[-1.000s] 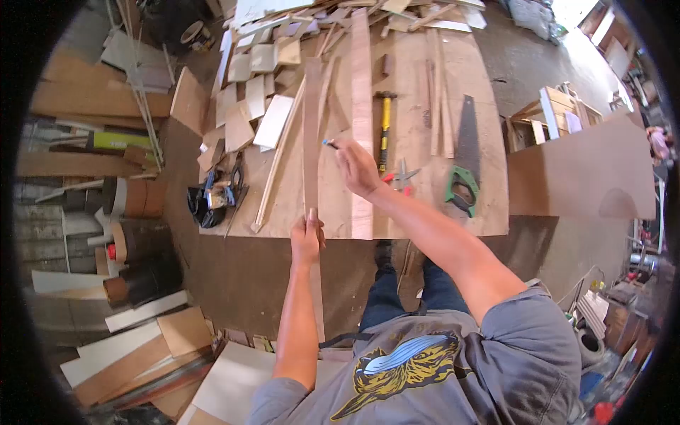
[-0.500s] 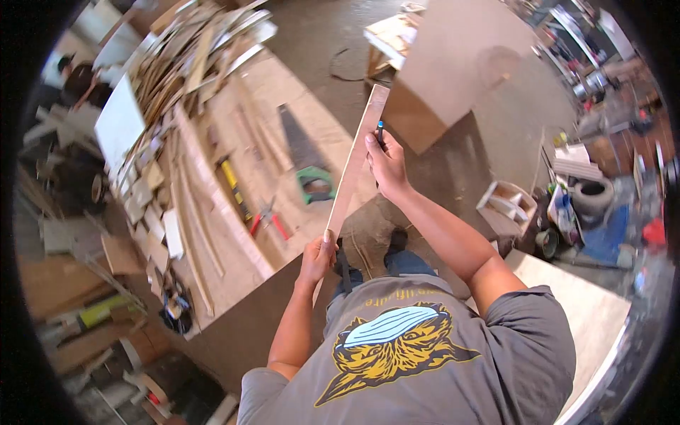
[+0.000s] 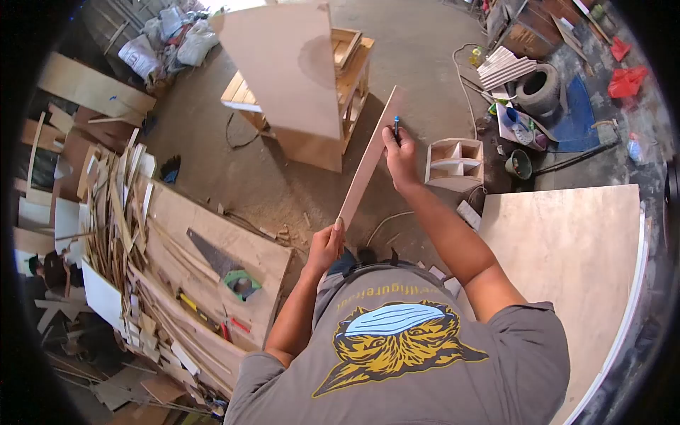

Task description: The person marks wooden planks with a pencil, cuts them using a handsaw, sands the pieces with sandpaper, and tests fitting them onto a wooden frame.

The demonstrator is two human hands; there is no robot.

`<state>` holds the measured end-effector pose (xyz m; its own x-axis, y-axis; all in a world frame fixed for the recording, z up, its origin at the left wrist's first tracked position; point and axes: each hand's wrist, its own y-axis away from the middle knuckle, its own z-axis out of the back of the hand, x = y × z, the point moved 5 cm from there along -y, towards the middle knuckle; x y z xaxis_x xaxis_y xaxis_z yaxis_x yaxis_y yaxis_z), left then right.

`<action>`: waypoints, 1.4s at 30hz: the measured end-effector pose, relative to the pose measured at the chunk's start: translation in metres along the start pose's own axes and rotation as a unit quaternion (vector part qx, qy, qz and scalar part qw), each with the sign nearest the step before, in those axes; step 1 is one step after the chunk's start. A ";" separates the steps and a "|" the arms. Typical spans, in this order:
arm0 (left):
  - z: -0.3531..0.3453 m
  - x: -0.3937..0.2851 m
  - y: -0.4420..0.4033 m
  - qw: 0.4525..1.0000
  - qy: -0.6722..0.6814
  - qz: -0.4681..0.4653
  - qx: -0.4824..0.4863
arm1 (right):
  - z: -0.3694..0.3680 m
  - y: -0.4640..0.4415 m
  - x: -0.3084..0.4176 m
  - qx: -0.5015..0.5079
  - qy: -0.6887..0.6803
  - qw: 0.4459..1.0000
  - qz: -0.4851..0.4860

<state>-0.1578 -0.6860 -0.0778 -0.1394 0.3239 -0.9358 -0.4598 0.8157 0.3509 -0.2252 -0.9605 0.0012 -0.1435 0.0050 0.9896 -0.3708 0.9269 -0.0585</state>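
A long, narrow wooden strip (image 3: 370, 159) is held slantwise in front of my body. My left hand (image 3: 326, 246) grips its near end, thumb on top. Farther up, my right hand (image 3: 402, 157) is closed at the strip's right edge, thumb against the wood. A dark pen with a blue tip (image 3: 397, 126) also sticks up from its fingers. To the left, on the wooden worktable (image 3: 273, 273), lie a green-handled handsaw (image 3: 242, 285), red-handled pliers (image 3: 234, 326) and a yellow-and-black tool (image 3: 198, 310).
A pile of wood offcuts (image 3: 117, 212) covers the table's far left. Ahead, a large panel (image 3: 283, 71) leans on a wooden frame. At right are a small compartmented wooden box (image 3: 455, 164), a tire (image 3: 538, 88) and a broad plywood sheet (image 3: 567, 248). Another person (image 3: 53, 273) is at far left.
My view has swung to the right, so the worktable and saw now appear farther left and lower. Both hands keep their hold on the strip, and the pen stays in my right hand.
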 end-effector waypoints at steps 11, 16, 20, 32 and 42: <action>-0.032 -0.032 -0.174 0.998 -0.033 0.052 0.018 | 0.028 -0.182 -0.057 -0.012 0.073 0.996 -0.045; -0.038 -0.049 -0.280 0.997 0.006 0.072 0.007 | 0.010 -0.291 -0.071 0.039 0.097 0.989 -0.105; -0.039 -0.094 -0.347 0.997 -0.023 0.068 -0.017 | 0.001 -0.373 -0.079 0.064 0.086 0.990 -0.096; -0.039 -0.134 -0.479 0.984 -0.046 0.085 -0.151 | -0.052 -0.551 -0.097 0.200 0.186 0.955 -0.114; -0.056 -0.147 -0.624 0.908 -0.034 0.171 -0.380 | -0.119 -0.740 -0.156 0.327 0.215 0.908 -0.149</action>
<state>0.1004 -1.2695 -0.1615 -0.3454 0.5458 -0.7634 -0.8763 0.1035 0.4705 0.1804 -1.6023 -0.0941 0.3714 0.0664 0.9261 -0.8199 0.4914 0.2936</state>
